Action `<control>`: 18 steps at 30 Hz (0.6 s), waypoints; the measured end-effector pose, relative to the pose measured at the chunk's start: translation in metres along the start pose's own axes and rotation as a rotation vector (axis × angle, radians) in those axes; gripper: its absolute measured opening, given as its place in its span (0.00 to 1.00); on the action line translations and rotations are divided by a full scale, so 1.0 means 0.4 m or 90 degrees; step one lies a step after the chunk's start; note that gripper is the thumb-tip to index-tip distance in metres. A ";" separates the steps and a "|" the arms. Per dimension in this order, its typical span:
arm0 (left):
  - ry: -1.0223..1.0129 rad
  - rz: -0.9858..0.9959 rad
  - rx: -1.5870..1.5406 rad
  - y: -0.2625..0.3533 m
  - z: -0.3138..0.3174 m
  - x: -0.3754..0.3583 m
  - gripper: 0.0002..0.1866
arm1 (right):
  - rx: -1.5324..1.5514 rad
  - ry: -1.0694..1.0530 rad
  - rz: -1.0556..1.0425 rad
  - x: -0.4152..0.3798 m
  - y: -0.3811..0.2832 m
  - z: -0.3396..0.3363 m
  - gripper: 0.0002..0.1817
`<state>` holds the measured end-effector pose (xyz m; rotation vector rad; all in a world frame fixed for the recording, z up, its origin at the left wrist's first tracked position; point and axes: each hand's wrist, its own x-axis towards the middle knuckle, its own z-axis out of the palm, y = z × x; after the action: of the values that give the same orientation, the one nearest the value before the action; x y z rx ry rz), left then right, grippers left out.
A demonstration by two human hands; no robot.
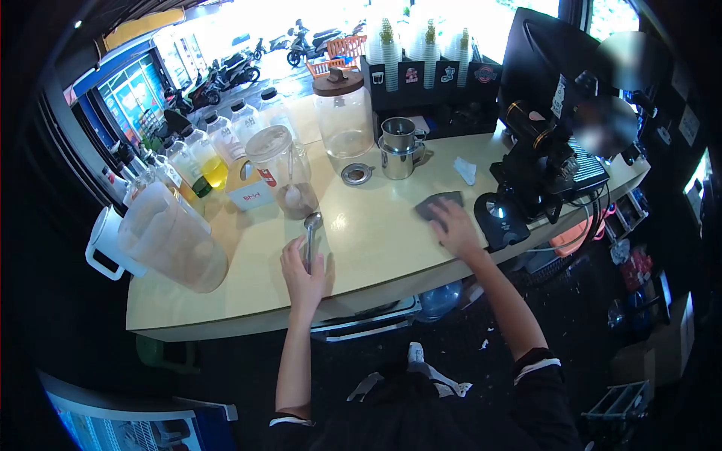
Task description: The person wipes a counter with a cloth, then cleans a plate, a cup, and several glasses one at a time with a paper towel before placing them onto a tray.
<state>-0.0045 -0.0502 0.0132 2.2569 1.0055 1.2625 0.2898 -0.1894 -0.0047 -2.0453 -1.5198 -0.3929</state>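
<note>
My left hand (302, 272) rests near the counter's front edge, its thumb and fingers closed around the handle of a metal spoon (313, 221). The spoon's bowl points away from me, just in front of a clear lidded jar (280, 161) with brown contents low inside. Farther right, my right hand (456, 227) lies with spread fingers on a dark grey folded cloth (429, 206). Beyond the hands stand a metal drip coffee filter (398, 146) on a metal cup and a small round metal piece (356, 174).
At the left stand a large plastic pitcher (169, 237), several bottles (214, 161) and a small white box (252, 197). A wooden-lidded glass jar (344, 113) is at the back. A coffee machine (549, 150), a black stand (502, 222) and crumpled tissue (465, 171) are at right.
</note>
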 end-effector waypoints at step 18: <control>-0.079 0.055 -0.213 0.057 -0.079 -0.074 0.19 | 0.278 -0.071 -0.136 -0.158 -0.413 0.006 0.12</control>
<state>-0.0321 -0.0883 0.0267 2.1044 0.6071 1.2058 0.1137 -0.2037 0.0021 -1.5946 -1.7213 -0.0186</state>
